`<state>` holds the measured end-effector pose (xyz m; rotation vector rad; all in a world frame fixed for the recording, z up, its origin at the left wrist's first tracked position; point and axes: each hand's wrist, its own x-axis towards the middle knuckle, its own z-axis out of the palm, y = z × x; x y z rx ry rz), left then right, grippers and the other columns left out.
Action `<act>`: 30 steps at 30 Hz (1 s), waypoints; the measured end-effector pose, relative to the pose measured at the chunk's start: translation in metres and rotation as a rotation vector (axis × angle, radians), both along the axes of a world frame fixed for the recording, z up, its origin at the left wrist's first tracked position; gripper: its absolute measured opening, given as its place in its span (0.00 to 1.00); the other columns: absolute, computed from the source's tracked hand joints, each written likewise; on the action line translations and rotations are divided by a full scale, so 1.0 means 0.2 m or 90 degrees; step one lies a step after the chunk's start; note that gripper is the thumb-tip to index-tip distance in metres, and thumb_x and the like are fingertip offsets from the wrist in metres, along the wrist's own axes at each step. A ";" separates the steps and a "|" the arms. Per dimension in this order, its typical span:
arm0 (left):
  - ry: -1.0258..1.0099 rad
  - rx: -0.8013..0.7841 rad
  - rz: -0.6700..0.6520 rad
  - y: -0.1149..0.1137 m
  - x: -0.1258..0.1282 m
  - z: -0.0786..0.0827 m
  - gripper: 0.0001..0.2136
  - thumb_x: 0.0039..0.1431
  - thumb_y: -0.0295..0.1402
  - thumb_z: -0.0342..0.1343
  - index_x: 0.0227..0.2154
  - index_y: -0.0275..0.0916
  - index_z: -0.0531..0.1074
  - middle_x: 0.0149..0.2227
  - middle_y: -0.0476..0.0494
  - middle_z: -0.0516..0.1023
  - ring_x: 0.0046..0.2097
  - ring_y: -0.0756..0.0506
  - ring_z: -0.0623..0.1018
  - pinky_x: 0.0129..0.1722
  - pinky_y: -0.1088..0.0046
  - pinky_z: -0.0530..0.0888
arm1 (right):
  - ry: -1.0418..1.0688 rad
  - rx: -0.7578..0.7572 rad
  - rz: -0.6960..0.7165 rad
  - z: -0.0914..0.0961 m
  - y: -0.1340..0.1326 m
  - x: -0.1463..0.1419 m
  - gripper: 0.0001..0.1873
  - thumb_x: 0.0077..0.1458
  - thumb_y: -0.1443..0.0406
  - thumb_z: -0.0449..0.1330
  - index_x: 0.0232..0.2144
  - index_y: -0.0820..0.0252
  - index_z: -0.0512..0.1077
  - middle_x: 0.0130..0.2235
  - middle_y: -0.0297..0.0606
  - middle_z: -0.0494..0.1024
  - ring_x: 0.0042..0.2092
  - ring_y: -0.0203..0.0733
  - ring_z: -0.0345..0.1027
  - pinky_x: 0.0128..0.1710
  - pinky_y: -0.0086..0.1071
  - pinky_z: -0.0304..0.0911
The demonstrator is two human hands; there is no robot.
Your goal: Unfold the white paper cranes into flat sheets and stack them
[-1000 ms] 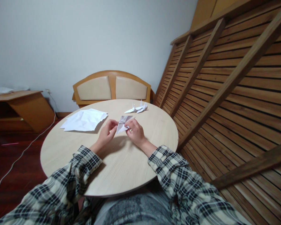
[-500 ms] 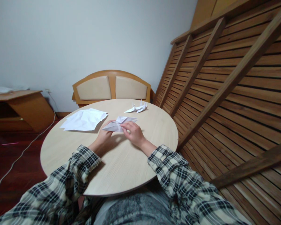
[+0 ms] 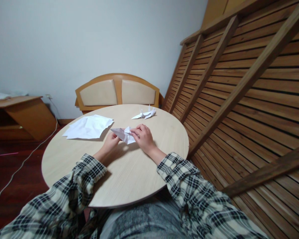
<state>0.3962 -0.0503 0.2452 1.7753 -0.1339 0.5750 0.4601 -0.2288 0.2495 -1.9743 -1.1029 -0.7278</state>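
A folded white paper point(image 3: 126, 135) with pointed ends and creased flaps is held between both hands above the middle of the round table point(image 3: 129, 172). My left hand point(image 3: 111, 142) grips its left part from below, and some of its fingers are hidden behind the paper. At the paper's right side, my right hand point(image 3: 144, 137) pinches an edge between thumb and fingers. Folded paper cranes point(image 3: 145, 114) lie farther back on the table; they overlap, so I cannot tell them fully apart.
A stack of white paper sheets point(image 3: 88, 127) lies at the table's left. Behind the table stands a padded headboard point(image 3: 118, 91). A slatted wooden frame point(image 3: 229, 99) leans along the right. At the left are a wooden desk point(image 3: 27, 114) and a white cable point(image 3: 27, 159) on the floor.
The folded paper has tilted and its shape has changed, with a flap now raised near the middle. My right hand has turned slightly and its fingers have shifted along the right side.
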 end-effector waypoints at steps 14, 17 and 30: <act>-0.063 0.105 -0.017 -0.03 0.00 0.01 0.09 0.47 0.31 0.55 0.33 0.40 0.75 0.35 0.41 0.80 0.36 0.44 0.77 0.39 0.65 0.75 | 0.040 0.025 -0.048 0.00 0.00 0.00 0.06 0.62 0.64 0.57 0.34 0.56 0.74 0.38 0.40 0.71 0.45 0.45 0.63 0.46 0.40 0.56; -0.036 0.116 -0.011 -0.05 -0.03 0.01 0.09 0.49 0.32 0.55 0.34 0.39 0.74 0.34 0.41 0.80 0.34 0.45 0.76 0.34 0.68 0.73 | 0.045 0.034 -0.055 0.00 0.00 0.00 0.06 0.62 0.63 0.57 0.34 0.56 0.73 0.39 0.40 0.71 0.45 0.45 0.63 0.46 0.39 0.55; -0.021 0.209 -0.007 -0.08 -0.08 0.01 0.07 0.53 0.35 0.57 0.30 0.42 0.65 0.28 0.49 0.72 0.27 0.49 0.69 0.26 0.72 0.66 | 0.066 -0.030 -0.011 -0.01 0.01 -0.02 0.07 0.63 0.63 0.55 0.33 0.57 0.71 0.38 0.38 0.72 0.44 0.43 0.64 0.46 0.36 0.56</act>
